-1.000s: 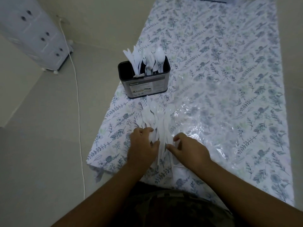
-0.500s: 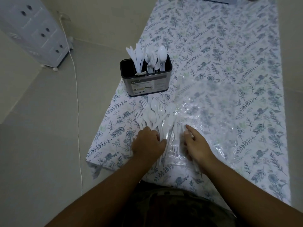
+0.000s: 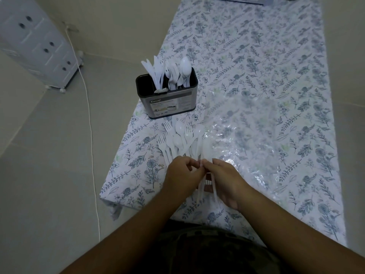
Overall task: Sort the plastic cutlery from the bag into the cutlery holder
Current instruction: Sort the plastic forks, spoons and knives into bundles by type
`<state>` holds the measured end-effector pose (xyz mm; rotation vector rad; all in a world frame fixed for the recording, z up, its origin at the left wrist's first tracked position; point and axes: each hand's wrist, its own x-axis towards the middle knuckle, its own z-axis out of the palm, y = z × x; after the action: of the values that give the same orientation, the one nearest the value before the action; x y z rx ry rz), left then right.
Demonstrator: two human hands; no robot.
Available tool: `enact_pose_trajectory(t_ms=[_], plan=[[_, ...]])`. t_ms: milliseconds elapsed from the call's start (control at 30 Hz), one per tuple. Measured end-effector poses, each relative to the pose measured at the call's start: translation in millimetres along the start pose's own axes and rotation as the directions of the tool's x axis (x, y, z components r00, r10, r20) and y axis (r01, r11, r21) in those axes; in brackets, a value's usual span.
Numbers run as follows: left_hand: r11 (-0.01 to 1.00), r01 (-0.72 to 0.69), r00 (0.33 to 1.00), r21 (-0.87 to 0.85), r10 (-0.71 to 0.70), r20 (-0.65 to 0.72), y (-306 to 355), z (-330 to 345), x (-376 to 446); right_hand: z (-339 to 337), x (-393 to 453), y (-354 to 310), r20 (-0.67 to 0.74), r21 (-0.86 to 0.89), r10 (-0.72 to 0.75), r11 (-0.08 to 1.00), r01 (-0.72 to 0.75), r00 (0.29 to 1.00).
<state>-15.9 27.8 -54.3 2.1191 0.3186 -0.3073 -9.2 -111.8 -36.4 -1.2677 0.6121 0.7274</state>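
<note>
White plastic cutlery (image 3: 178, 141), forks and spoons, lies fanned on the cloth (image 3: 256, 56) just beyond the hands, handles running back under them. The left hand (image 3: 182, 176) and right hand (image 3: 227, 179) meet fingertip to fingertip over those handles, fingers curled and pinching thin white handles between them. A clear bag (image 3: 256, 139) lies flat beyond the right hand. Farther out past the left hand stands the holder (image 3: 167, 103), with knives, forks and spoons upright in it. A cord (image 3: 88, 115) trails on the floor left of the left arm.

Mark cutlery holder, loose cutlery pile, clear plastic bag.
cutlery holder (image 3: 167, 104), head view, front labelled wall
loose cutlery pile (image 3: 178, 138), head view, spoon bowl mid-pile
clear plastic bag (image 3: 246, 139), head view, crinkled sheet middle
</note>
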Motion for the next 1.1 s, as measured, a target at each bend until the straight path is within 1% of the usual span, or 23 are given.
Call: enact_pose_trajectory(t_ms=[67, 133, 233, 267, 333, 400, 500, 567, 633, 667, 700, 733, 767, 833, 867, 1000, 1100], plan=[[0.994, 0.063, 0.997, -0.087, -0.058, 0.059, -1.0, 0.1, 0.0, -2.7, -2.3, 0.2, 0.017, 0.068, 0.034, 0.997, -0.035, 0.999], [0.976, 0.12, 0.988, -0.184, -0.1, 0.114, -1.8, -2.1, -1.5, -5.5, -4.4, 0.2, 0.017, 0.084, 0.046, 0.995, -0.047, 0.999], [0.915, 0.229, 0.97, -0.333, -0.186, 0.156, -1.4, -2.9, -5.2, -9.3, -2.4, 1.9, -0.032, 0.093, 0.049, 0.995, -0.046, 0.998], [0.895, 0.258, 0.964, -0.364, -0.216, 0.153, -1.2, -2.3, -5.6, -9.9, -2.5, 1.8, -0.059, 0.083, 0.039, 0.996, -0.034, 0.997], [0.884, 0.277, 0.961, -0.377, -0.247, 0.127, -0.9, -1.4, -4.9, -11.7, -3.7, 1.0, -0.117, -0.006, -0.009, 1.0, 0.009, 0.993], [0.871, 0.281, 0.96, -0.404, -0.259, 0.11, -0.6, -0.7, -3.2, -13.6, -4.6, 1.5, -0.132, -0.068, -0.04, 0.997, 0.031, 0.99], [0.866, 0.277, 0.961, -0.416, -0.256, 0.107, 3.0, 1.9, -3.8, -14.4, -3.0, 4.5, -0.135, -0.046, -0.01, 0.999, 0.004, 0.991], [0.871, 0.262, 0.965, -0.415, -0.224, 0.138, 7.8, 4.3, -6.8, -13.4, -3.9, 6.9, -0.087, 0.032, 0.029, 0.999, -0.026, 0.996], [0.875, 0.24, 0.964, -0.42, -0.163, 0.211, 13.4, 7.1, -10.1, -12.6, -6.8, 7.9, 0.013, 0.153, 0.048, 0.987, -0.05, 0.999], [0.888, 0.222, 0.963, -0.403, -0.135, 0.232, 15.1, 8.5, -11.5, -13.3, -8.0, 8.9, 0.044, 0.197, 0.043, 0.979, -0.051, 0.998], [0.915, 0.19, 0.969, -0.356, -0.116, 0.218, 15.5, 9.5, -11.9, -15.0, -8.0, 10.7, 0.04, 0.222, 0.04, 0.974, -0.048, 0.998], [0.956, 0.134, 0.982, -0.262, -0.093, 0.163, 13.4, 10.2, -10.5, -17.4, -7.3, 12.7, 0.003, 0.221, 0.047, 0.974, -0.046, 0.999], [0.99, 0.067, 0.995, -0.121, -0.056, 0.086, 9.1, 10.7, -7.5, -20.9, -5.6, 15.0, -0.054, 0.185, 0.06, 0.981, -0.049, 0.997], [0.989, -0.021, 1.0, 0.147, 0.023, -0.016, 0.6, 7.7, -0.1, -29.6, -1.7, 18.0, -0.15, 0.088, 0.069, 0.995, -0.056, 0.986], [0.973, -0.034, 0.999, 0.227, 0.04, -0.022, -4.2, 6.7, 4.7, -32.4, -0.8, 18.1, -0.169, 0.072, 0.074, 0.995, -0.063, 0.983], [0.915, -0.022, 0.999, 0.404, 0.005, 0.044, -6.2, 9.2, 16.7, -37.4, -0.6, 16.3, -0.164, 0.071, 0.084, 0.995, -0.073, 0.983], [0.879, -0.04, 0.997, 0.474, 0.002, 0.08, -2.7, 15.1, 19.8, -38.4, -0.1, 18.3, -0.147, 0.033, 0.083, 0.996, -0.079, 0.986]])
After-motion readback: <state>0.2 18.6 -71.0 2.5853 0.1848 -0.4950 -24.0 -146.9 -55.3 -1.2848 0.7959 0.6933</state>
